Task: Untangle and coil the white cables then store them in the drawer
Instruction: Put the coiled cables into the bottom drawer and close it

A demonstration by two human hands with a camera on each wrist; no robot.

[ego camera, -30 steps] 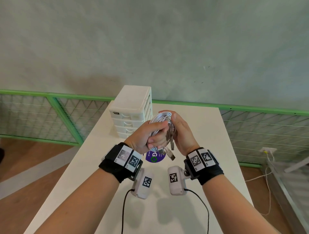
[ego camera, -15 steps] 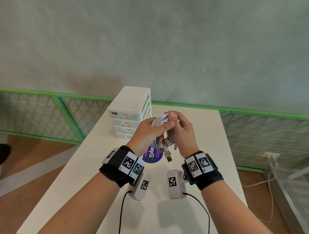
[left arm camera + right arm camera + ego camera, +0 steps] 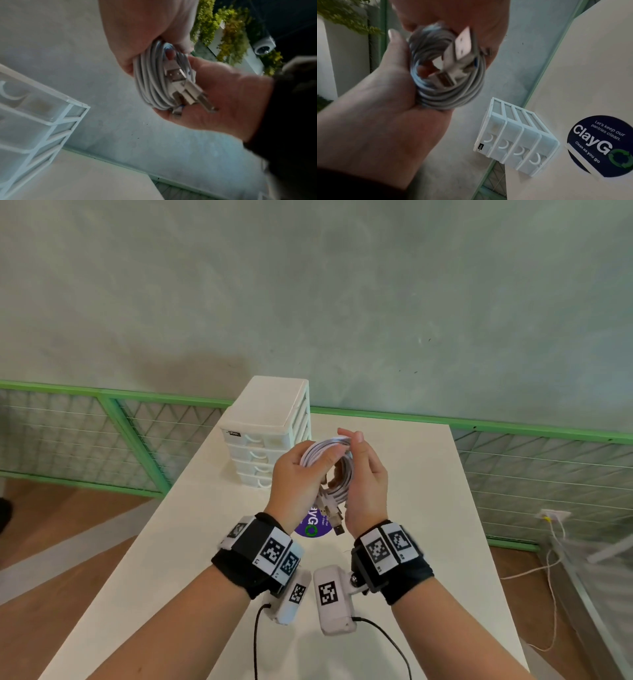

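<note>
Since a second ago both hands have lifted a little and the left thumb has shifted up onto the top of the coil.

The coil of white cables (image 3: 337, 470) is held above the table (image 3: 428, 542), metal plugs (image 3: 334, 517) dangling over a round sticker (image 3: 313, 527). The left hand (image 3: 296, 477) clamps the loops; the right hand (image 3: 368, 484) pinches the top and cups the side. The drawer unit (image 3: 265, 436), all four drawers closed, stands just beyond near the table's far left edge; bare tabletop lies to the right.
</note>
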